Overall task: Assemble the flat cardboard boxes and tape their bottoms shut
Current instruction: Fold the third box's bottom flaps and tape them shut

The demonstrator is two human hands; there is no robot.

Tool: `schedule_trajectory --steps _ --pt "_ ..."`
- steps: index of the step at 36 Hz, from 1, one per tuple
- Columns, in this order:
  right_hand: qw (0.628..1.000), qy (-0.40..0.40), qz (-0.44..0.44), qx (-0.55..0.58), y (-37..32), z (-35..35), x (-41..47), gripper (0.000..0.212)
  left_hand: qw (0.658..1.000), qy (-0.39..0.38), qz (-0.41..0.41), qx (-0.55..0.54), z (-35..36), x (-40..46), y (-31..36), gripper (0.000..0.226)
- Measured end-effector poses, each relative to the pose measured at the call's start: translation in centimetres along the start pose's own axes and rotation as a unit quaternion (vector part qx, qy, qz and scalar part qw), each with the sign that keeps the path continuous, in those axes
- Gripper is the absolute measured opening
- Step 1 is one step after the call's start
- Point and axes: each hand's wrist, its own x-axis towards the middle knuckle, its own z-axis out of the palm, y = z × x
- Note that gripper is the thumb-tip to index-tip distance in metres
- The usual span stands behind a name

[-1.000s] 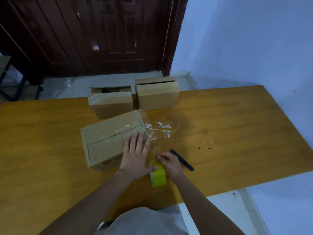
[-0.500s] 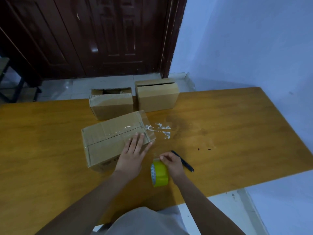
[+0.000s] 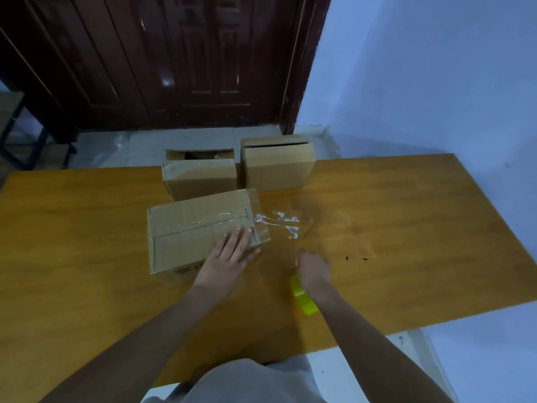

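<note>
We are taping the bottom of the near box (image 3: pixel 200 234), which lies at the table's (image 3: pixel 406 228) middle, its seam already covered by clear tape (image 3: pixel 273 225) running off its right end. Our left hand (image 3: pixel 229 257) presses flat, fingers straight, on the box's right end. Next we likely need to cut that strip. Our right hand (image 3: pixel 312 269) reaches over the yellow tape roll (image 3: pixel 303 298); we cannot tell what it grips.
</note>
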Motion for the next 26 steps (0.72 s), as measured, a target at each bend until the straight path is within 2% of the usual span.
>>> schedule_trajectory --steps 6,10,13,19,26 --pt "0.997 -0.017 -0.021 -0.067 -2.6 2.3 -0.9 0.030 1.000 0.007 0.010 -0.018 -0.6 0.2 -0.5 0.076" --pt "0.999 -0.021 -0.019 -0.041 -3.2 4.3 -1.9 0.032 1.000 -0.017 0.015 -0.018 -0.8 -0.3 -0.4 0.069" --pt "0.999 -0.011 -0.025 -0.019 -3.0 4.7 -2.1 0.038 0.997 -0.012 0.009 -0.074 -1.7 -0.6 -1.0 0.058" --pt "0.998 0.000 -0.069 0.011 -1.8 5.3 -2.0 0.042 0.996 0.014 -0.002 -0.090 -1.6 -0.3 -1.0 0.079" --pt "0.996 0.003 -0.043 0.074 -0.5 5.0 -1.7 0.036 0.997 0.001 -0.031 -0.070 -1.0 -0.3 -0.1 0.073"
